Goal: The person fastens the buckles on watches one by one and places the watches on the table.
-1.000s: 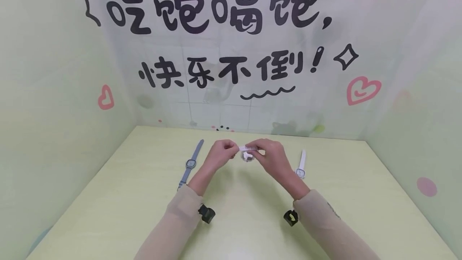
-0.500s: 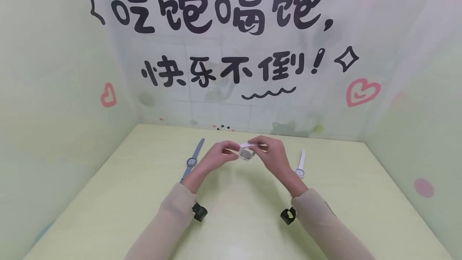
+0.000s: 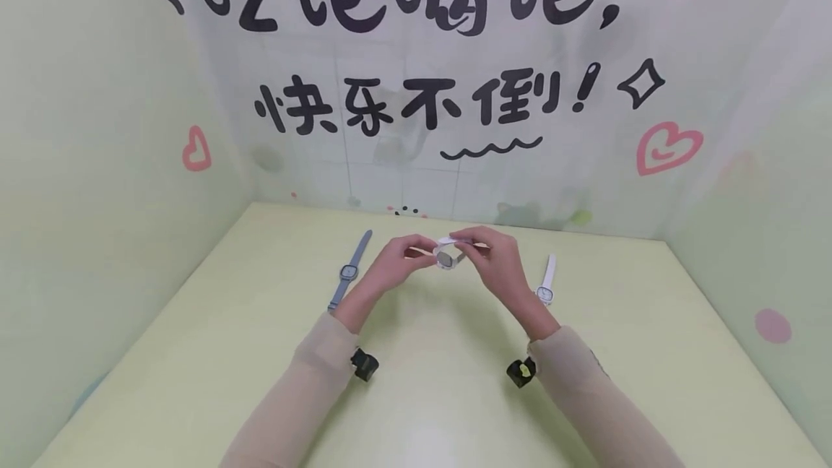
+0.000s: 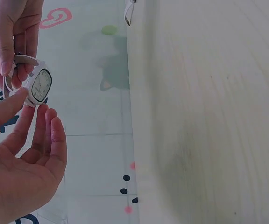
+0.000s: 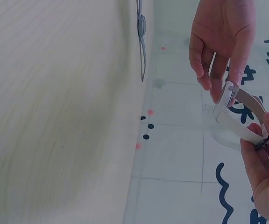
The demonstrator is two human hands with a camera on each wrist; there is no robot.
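Observation:
A white wristwatch (image 3: 445, 260) is held up in front of me between both hands, its band bent into a loop. My left hand (image 3: 393, 266) pinches the watch case between thumb and fingertips. In the left wrist view the square-rounded dial (image 4: 42, 86) shows its dark rim. My right hand (image 3: 497, 255) pinches the band on the side opposite the dial. There, in the right wrist view, the metal buckle (image 5: 264, 142) sits at the fingertips, partly hidden by them.
A blue-grey wristwatch (image 3: 349, 272) lies stretched out on the pale table (image 3: 429, 381) to the left. Another white wristwatch (image 3: 544, 295) lies to the right, close by my right wrist. A printed curtain wall (image 3: 416, 186) rises behind the table's far edge.
My left hand has let go of the band and moved to the watch case. The watch has turned a little, its loop now showing wider. The head view has tilted down slightly.

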